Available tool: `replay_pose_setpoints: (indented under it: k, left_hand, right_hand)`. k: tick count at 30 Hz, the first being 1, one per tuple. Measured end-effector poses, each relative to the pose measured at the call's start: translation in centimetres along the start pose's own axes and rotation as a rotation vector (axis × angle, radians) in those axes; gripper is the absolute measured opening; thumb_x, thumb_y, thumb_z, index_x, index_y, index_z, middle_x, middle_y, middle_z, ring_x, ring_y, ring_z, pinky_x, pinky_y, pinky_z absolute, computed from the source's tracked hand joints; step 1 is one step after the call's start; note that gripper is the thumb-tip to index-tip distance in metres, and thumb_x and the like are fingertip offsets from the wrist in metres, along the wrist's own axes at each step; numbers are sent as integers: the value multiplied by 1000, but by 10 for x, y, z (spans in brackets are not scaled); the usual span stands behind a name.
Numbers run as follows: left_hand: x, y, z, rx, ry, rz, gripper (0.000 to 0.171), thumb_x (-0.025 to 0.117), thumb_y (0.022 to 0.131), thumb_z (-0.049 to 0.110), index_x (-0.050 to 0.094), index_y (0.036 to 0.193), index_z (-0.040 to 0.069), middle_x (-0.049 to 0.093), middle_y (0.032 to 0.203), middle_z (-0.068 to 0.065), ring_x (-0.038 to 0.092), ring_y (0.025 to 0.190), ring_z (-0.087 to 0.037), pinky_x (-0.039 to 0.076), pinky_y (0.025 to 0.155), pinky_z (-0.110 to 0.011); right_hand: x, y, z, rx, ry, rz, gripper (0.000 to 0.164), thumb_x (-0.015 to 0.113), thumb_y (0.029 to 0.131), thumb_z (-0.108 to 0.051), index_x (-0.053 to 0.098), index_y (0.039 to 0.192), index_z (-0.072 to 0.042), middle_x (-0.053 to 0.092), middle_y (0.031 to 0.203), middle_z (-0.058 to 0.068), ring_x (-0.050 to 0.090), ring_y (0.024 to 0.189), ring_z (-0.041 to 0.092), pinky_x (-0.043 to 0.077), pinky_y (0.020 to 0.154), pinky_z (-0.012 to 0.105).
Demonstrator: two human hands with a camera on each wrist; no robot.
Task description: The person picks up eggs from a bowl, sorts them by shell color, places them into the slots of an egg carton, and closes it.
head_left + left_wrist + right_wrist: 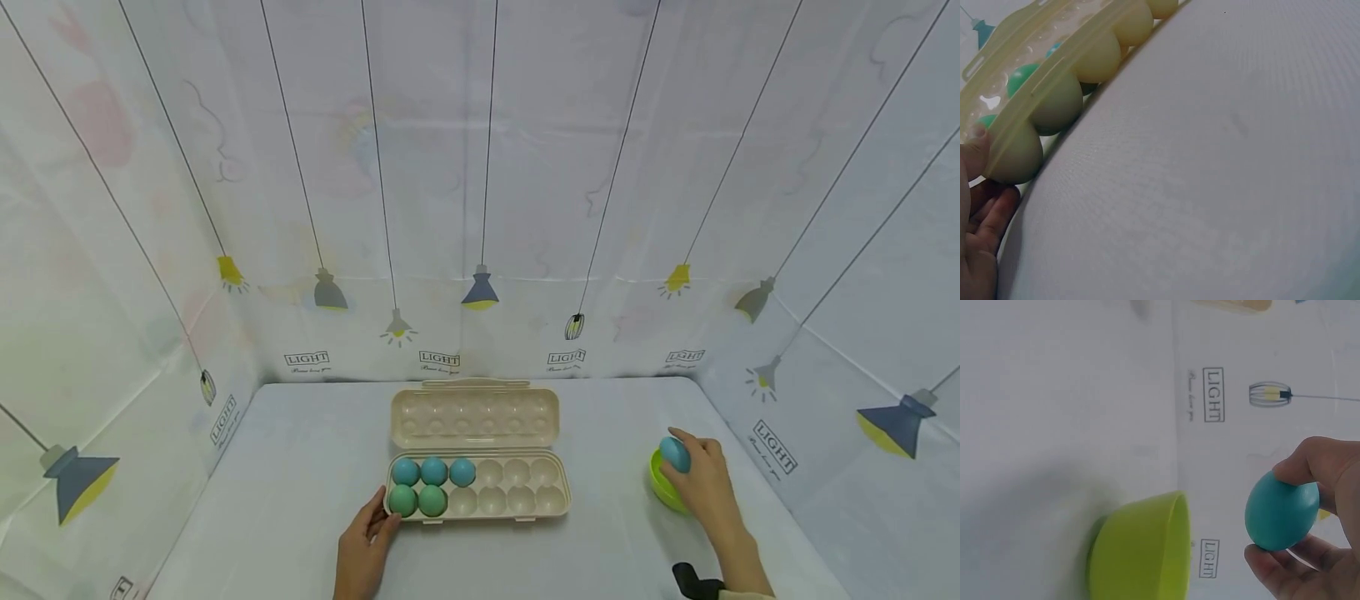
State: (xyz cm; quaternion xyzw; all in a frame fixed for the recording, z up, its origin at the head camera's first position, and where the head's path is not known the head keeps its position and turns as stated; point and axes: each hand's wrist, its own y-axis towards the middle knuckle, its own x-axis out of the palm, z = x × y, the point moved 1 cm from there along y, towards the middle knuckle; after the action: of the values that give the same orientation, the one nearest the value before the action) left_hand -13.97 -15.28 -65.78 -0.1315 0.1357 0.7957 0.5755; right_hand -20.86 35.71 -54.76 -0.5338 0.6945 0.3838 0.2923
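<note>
A blue egg [1282,511] is pinched between the thumb and fingers of my right hand [705,479], just above a lime-green bowl [663,486]. In the right wrist view the egg is clear of the bowl's rim. My left hand [365,546] grips the front left corner of an open beige egg carton [521,518], thumb at the rim and fingers lower down on the side. Three blue eggs [433,471] fill the left end of the carton's back row. Two green eggs [417,500] sit at the left of its front row. The other cups hold nothing.
The carton's lid [475,417] lies folded back behind the cups. Under everything is a white-covered table [315,450]. White cloth walls printed with hanging lamps [480,287] rise at the back and both sides. A black strap [693,582] shows by my right wrist.
</note>
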Motion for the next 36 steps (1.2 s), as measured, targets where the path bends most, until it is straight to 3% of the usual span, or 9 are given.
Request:
replay_pose_setpoints:
  k: [11, 22, 28, 36]
  left_hand:
    - [0, 0, -2, -13, -8, -12, 63, 70, 94, 42, 52, 146, 12, 68, 128, -8, 69, 108, -14, 55, 87, -12]
    - [-1, 1, 1, -24, -19, -29, 64, 69, 94, 43, 50, 147, 11, 66, 132, -9, 68, 112, -17, 54, 87, -9]
    - [-2, 1, 0, -13, -21, -17, 64, 69, 94, 44, 51, 147, 13, 66, 132, -7, 67, 113, -17, 55, 88, -11]
    - [-2, 0, -2, 5, -30, -16, 63, 69, 94, 44, 52, 146, 14, 66, 131, -6, 67, 110, -12, 56, 88, -13]
  right_hand:
    - [12, -7, -53, -90, 87, 53, 49, 65, 91, -13, 54, 137, -2, 46, 130, 30, 55, 110, 46, 50, 93, 65]
    - [49, -18, -106, -205, 121, 64, 49, 75, 86, -13, 56, 129, -2, 57, 123, 20, 64, 105, 34, 60, 89, 50]
    - [72, -27, -142, -330, 151, 100, 49, 81, 80, -11, 60, 122, -2, 64, 113, 13, 63, 97, 23, 60, 75, 36]
    - [101, -40, -178, -366, 295, 11, 47, 80, 78, -4, 58, 120, -2, 63, 111, 9, 62, 94, 17, 61, 79, 39]
